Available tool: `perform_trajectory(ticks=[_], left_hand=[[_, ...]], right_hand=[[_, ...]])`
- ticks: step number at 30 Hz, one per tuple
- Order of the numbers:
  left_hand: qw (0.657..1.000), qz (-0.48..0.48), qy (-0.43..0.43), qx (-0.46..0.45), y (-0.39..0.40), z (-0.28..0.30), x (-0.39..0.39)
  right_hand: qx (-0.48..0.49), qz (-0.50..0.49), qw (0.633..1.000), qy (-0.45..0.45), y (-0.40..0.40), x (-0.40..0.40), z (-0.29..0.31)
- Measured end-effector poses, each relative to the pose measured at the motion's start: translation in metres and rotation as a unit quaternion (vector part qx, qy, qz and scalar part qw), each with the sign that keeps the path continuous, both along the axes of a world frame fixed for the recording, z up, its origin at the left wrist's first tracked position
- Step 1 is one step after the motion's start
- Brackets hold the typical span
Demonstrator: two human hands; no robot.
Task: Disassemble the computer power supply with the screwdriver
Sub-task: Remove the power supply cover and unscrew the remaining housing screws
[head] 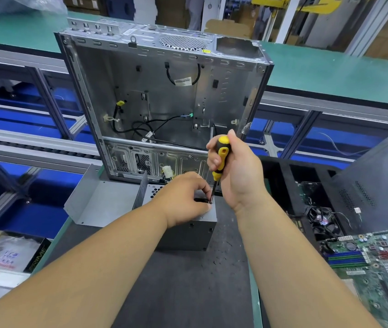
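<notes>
1. Right hand (pixel 233 169) is clenched round the yellow-and-black handle of the screwdriver (pixel 220 159), fingers wrapped in a fist grip, with the shaft pointing steeply down to a spot at the near top edge of the power supply (pixel 188 230).
2. Left hand (pixel 183 197) lies on top of the power supply with its fingers curled at the screwdriver tip, apparently pinching or steadying the shaft or a screw; the exact contact is hidden by the fingers.
3. That power supply is a grey sheet-metal box standing on the dark mat (pixel 188 292) of the workbench, just in front of the opened computer case (pixel 164 91), which stands upright behind it. A perforated face shows at the far side of its top.
4. A bent grey metal panel (pixel 100 202) lies just left of the box, touching or nearly touching it; whether it is the supply's own cover I cannot tell.
5. Handling judgement: the box looks rigid and fairly heavy for its bulk, so it should stay put under downward pressure, but painted steel on a mat can twist when torque is applied.
6. Best hold is a flat palm or spread fingers on the top and side walls, away from the vents and cut sheet edges, which are probably sharp.
7. Small screws are the slippery part: easily dropped, so a fingertip beside the tip makes sense.
8. A circuit board (pixel 377 263) lies well to the right.
</notes>
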State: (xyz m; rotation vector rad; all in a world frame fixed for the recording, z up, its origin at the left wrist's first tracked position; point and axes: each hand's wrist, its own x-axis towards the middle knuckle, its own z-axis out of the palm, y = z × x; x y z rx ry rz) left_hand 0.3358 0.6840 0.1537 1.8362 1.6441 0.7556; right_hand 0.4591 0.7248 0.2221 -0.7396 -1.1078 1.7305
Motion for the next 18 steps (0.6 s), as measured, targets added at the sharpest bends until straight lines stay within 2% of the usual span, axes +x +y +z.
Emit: perform_trajectory(ticks=[5, 11, 15, 18], left_hand=[[1.0, -0.004, 0.005, 0.005, 0.0, 0.0, 0.0], [1.0, -0.001, 0.008, 0.004, -0.001, -0.001, 0.0], [1.0, -0.001, 0.007, 0.0, -0.002, -0.001, 0.0], [1.0, -0.001, 0.001, 0.003, -0.002, -0.001, 0.0]], right_hand=[[0.035, -0.001, 0.999, -0.037, 0.0, 0.004, -0.001], [0.025, -0.074, 0.994, -0.073, 0.006, 0.015, 0.003], [-0.013, -0.058, 0.998, -0.017, 0.004, 0.013, 0.0], [0.008, -0.05, 0.999, 0.019, -0.002, 0.008, -0.005]])
